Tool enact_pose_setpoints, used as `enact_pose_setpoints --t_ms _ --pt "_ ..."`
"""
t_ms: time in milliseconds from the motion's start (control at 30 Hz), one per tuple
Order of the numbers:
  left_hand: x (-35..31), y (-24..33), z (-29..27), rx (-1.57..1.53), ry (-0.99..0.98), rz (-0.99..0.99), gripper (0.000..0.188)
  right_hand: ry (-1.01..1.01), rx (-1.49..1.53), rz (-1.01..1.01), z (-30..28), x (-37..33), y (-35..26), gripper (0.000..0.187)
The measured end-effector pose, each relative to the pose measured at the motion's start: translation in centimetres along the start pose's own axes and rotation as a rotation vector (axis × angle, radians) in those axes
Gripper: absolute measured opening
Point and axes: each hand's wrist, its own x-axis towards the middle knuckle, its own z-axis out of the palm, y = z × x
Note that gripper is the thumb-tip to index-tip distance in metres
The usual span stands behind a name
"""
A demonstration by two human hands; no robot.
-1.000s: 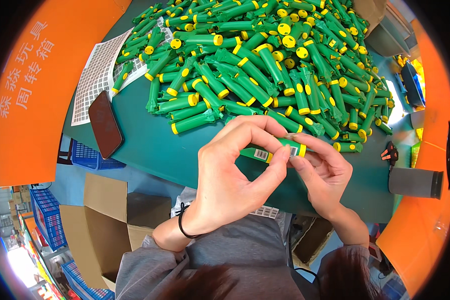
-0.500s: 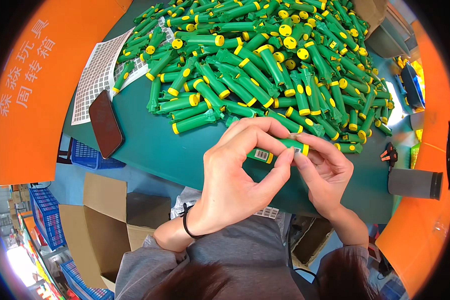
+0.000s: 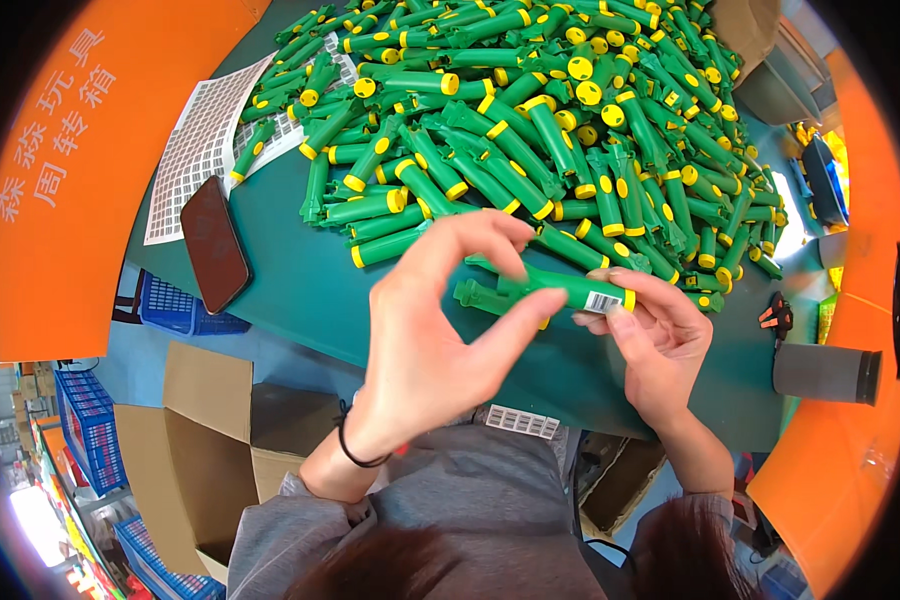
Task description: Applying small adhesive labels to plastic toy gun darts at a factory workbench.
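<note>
My right hand [image 3: 660, 345] pinches the yellow-ringed end of a green plastic tube [image 3: 555, 287] above the table. A white barcode label [image 3: 602, 302] sits on the tube close to that end. My left hand [image 3: 435, 325] is open beside the tube, thumb and forefinger apart with nothing between them. Its thumb tip lies over the tube's near side; whether it touches, I cannot tell. Beneath the held tube lies another green tube [image 3: 482, 297], partly hidden. A big heap of similar green tubes [image 3: 490, 170] with yellow ends covers the far part of the table.
A label sheet [image 3: 195, 150] lies at the far left, beside a dark phone [image 3: 213, 245]. A small label strip [image 3: 522, 421] is by my lap. On the right are a grey cup [image 3: 828, 373] and orange-handled snips [image 3: 773, 314]. An open cardboard box [image 3: 205, 390] stands below left.
My left hand has drawn back to the left and its pinch has opened. The held tube now shows a barcode label near its yellow end, with my right fingers still on it.
</note>
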Motion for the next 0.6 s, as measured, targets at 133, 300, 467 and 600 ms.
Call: enact_pose_setpoints --t_ms 133,300,467,600 --pt "0.3 2.3 -0.2 -0.082 -0.213 -0.281 0.036 -0.055 -0.100 0.008 -0.3 0.1 0.3 0.033" --pt "0.2 -0.1 -0.5 -0.157 -0.276 -0.393 0.011 -0.126 -0.054 0.118 -0.1 0.3 0.3 0.032" --pt "-0.3 0.3 -0.3 0.017 -0.281 -0.285 0.012 -0.217 -0.300 -0.069 -0.4 0.8 1.0 0.029" --pt "0.3 -0.4 -1.3 -0.143 -0.339 -0.357 0.013 -0.172 -0.159 0.047 0.0 0.8 1.0 0.027"
